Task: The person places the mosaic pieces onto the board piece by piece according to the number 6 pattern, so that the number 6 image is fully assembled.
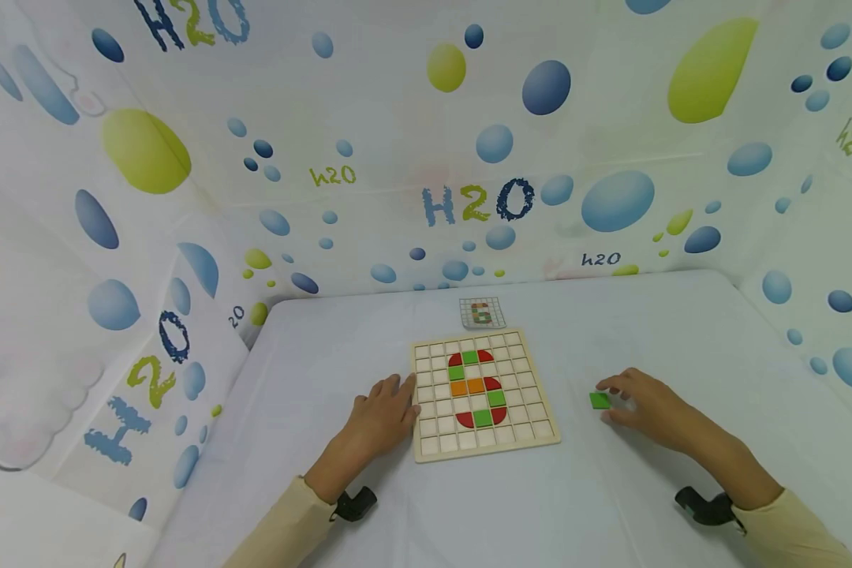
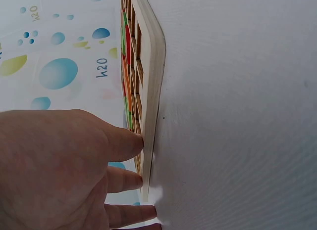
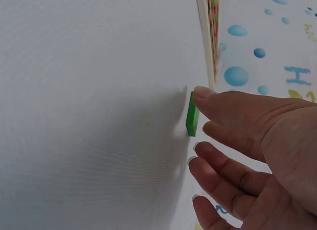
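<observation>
A square wooden grid board (image 1: 436,455) lies on the white table, with green, orange and rounded red tiles set in its cells as a curved figure. At its left edge rests my left hand (image 1: 383,418), the thumb and fingertips touching the frame; in the left wrist view, the thumb (image 2: 124,143) lies against the board's rim (image 2: 153,67). To the right of the board, my right hand (image 1: 642,406) pinches a small green square tile (image 1: 599,401) between thumb and index finger, low at the tabletop. The right wrist view shows the green tile (image 3: 191,115) edge-on, with the thumb tip overlapping it.
Behind the board lies a small card (image 1: 481,313) printed with a grid and a coloured figure. A white cloth with blue and green drops (image 1: 369,197) hangs around the back and sides. Black wrist cameras sit below both hands.
</observation>
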Motion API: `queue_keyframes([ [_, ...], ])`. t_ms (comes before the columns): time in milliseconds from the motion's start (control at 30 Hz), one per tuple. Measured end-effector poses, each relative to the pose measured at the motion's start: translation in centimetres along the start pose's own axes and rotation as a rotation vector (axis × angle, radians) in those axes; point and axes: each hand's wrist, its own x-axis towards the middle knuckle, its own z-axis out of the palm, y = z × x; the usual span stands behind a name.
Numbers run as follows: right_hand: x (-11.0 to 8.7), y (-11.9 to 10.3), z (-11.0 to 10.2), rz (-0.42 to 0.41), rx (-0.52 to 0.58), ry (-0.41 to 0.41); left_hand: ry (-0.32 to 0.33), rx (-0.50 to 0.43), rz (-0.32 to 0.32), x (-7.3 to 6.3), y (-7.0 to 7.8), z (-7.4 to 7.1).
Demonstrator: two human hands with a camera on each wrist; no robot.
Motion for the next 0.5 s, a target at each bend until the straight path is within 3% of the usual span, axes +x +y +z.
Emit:
queue_keyframes([
  [500,0.36,0.42,0.88,-0.044,-0.048,0.04,0.007,-0.007,-0.006,0.14,-0.2,0.2],
])
